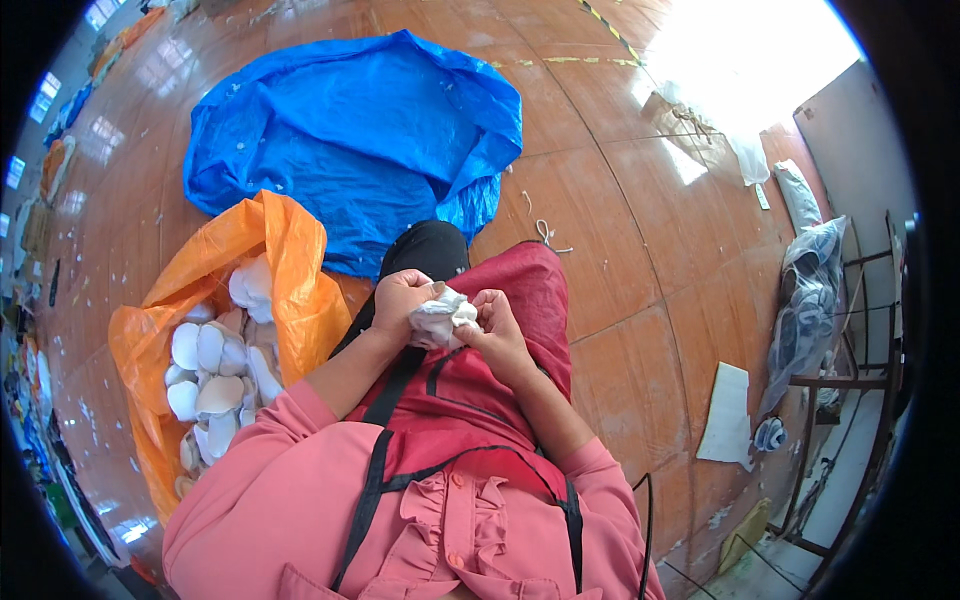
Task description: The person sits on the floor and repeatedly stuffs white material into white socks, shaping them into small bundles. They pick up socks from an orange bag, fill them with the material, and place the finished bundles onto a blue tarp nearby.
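Note:
Above my lap, both hands grip a small, crumpled white cloth piece (438, 322). My left hand (400, 303) is closed on its left side, the thumb near the top. At its right edge my right hand (498, 336) pinches the material between thumb and fingers. The exact kind of piece cannot be made out, as the fingers cover part of it. To my left, an orange woven sack (150, 345) stands with its mouth wide, holding many rounded white and beige padded pieces (220, 395).
A large blue tarpaulin sheet (350, 130) lies spread on the brown tiled floor (620, 250) ahead. On the right are a white flat board (725, 412), a clear plastic bag (808, 290) and a dark metal rack (840, 382). A white string (545, 232) lies beyond my knees.

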A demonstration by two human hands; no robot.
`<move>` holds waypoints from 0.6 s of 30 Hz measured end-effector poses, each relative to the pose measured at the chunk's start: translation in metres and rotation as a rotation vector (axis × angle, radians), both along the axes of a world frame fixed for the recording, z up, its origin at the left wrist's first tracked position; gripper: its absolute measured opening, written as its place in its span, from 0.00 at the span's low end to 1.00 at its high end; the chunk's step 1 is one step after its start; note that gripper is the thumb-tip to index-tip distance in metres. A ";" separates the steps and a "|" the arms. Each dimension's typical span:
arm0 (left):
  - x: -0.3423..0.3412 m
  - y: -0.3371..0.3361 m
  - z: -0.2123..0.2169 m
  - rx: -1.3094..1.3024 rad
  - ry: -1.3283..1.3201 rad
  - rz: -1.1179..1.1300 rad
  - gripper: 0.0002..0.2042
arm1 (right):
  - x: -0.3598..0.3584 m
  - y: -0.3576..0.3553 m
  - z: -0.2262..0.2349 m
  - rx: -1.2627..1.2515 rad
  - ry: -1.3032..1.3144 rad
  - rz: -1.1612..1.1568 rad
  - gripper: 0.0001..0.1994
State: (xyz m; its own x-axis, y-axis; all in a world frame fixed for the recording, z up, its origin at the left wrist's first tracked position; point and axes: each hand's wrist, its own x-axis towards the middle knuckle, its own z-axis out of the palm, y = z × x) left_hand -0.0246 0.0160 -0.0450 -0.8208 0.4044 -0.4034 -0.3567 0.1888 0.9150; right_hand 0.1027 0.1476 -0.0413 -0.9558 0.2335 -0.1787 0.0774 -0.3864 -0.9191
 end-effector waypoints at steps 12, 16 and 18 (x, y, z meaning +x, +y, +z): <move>0.014 0.002 0.013 -0.236 1.117 -0.035 0.04 | 0.007 -0.001 -0.006 -0.033 -0.019 -0.096 0.16; 0.004 0.003 0.012 -0.247 1.278 -0.066 0.06 | 0.008 0.002 0.001 -0.083 0.009 -0.027 0.18; 0.002 0.000 0.012 -0.284 1.337 -0.117 0.05 | 0.008 0.002 0.002 -0.194 -0.009 -0.024 0.18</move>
State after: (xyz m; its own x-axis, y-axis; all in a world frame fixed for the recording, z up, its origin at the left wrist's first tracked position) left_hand -0.0227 0.0161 -0.0332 -0.6134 0.5344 0.5816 0.7895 0.3937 0.4709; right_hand 0.1104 0.1492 -0.0390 -0.9486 0.2166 -0.2309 0.0739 -0.5578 -0.8267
